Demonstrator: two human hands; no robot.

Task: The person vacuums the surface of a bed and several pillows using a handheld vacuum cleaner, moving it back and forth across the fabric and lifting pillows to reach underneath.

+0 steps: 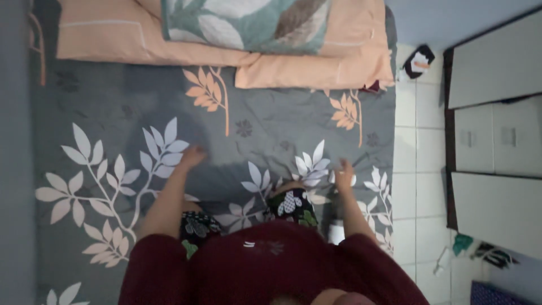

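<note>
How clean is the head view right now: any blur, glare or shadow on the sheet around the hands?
Head view: soft all over, with both the left hand and right hand smeared, fingers indistinct. Lighting is dim and even, no glare. A faint shadow lies on the grey leaf-print sheet between the hands. The peach pillows look just as soft.

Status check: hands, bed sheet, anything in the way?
Left hand flat on the grey leaf-print bed sheet. Right hand on it near the edge. Peach pillows and teal leaf-print pillow lie ahead.
</note>
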